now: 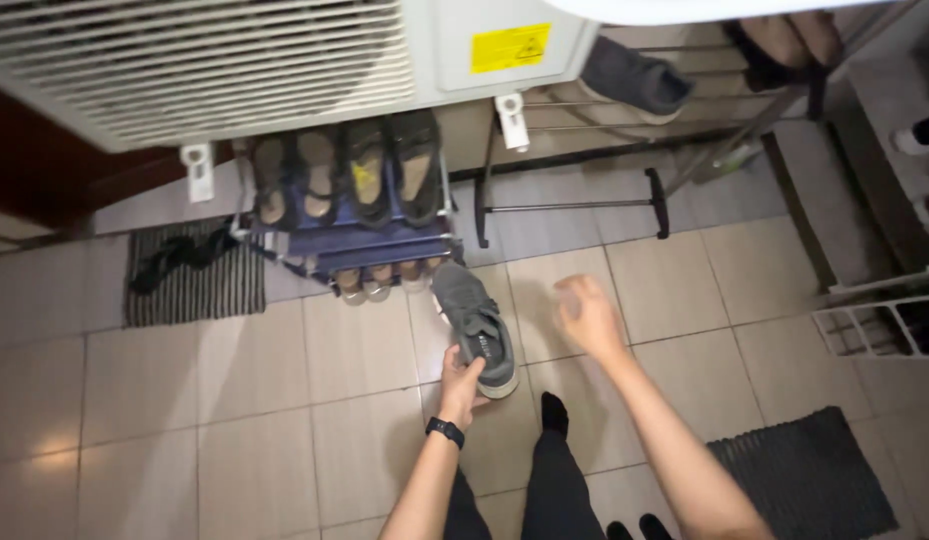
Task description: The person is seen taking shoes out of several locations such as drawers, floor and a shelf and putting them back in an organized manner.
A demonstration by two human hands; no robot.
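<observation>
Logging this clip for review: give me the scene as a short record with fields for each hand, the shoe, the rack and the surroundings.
left hand: grips the heel end of the grey sneaker, black wristband on the wrist
right hand: empty, loosely closed, blurred, held above the tiled floor
grey sneaker: lifted, toe pointing toward the shoe rack
shoe rack: blue, low, holding several pairs of shoes
striped mat: left of the rack, dark item lying on it
dark mat: lower right
white appliance: above the rack
</observation>
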